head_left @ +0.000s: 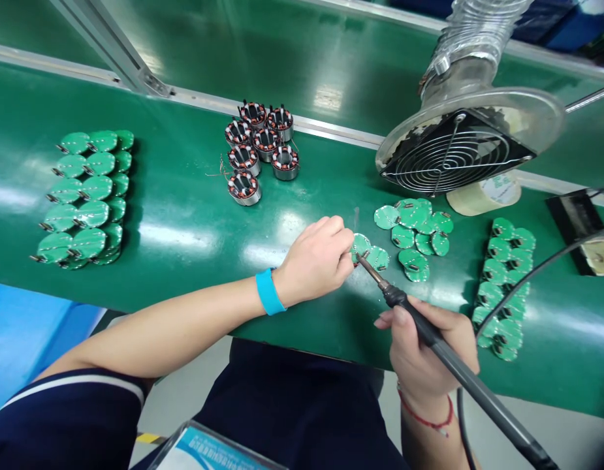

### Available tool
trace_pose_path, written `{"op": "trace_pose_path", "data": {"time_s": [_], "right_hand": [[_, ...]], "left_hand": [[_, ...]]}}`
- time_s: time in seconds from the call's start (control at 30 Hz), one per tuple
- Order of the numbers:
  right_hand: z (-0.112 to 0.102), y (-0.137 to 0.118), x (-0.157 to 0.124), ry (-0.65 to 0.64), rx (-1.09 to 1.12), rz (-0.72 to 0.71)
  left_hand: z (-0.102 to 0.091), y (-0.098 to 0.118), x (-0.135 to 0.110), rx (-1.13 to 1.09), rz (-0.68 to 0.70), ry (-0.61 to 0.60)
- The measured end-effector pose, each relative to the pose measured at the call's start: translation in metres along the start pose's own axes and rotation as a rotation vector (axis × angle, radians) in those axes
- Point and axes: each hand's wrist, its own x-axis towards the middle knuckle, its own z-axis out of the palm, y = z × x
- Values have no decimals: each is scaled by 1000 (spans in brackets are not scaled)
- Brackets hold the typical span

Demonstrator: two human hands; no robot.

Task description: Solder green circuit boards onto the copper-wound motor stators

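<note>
My right hand (431, 356) grips a soldering iron (458, 369), its tip pointing up and left. That tip meets a small round green circuit board (361, 243) beside my left fingertips. My left hand (318, 258), wearing a blue wristband (270, 292), is closed with its fingers bent together at the board's edge. What those fingers pinch is hidden behind the hand. Another green board (379, 257) lies touching the first on its right. Just beyond is a loose pile of similar boards (414, 225).
Stacked green boards (89, 209) stand at the left; more rows (505, 287) lie at the right. Several copper-wound stators (266, 143) cluster at the back. A fume extractor (448, 153) hangs over the back right, near a tape roll (485, 194). The iron's cable (527, 277) crosses the right rows.
</note>
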Motion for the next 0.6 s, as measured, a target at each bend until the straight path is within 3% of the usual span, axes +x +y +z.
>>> {"op": "trace_pose_path", "data": {"time_s": [0.17,0.43,0.6], "right_hand": [[5,-6,1,30,36,57],[10,-4,-9,121,-178,-93],[8,-7,-9,98,-125,-28]], "left_hand": [[1,0,0,11,11,7],[2,0,-1,30,4,3],[1,2,0,75,6,-9]]}}
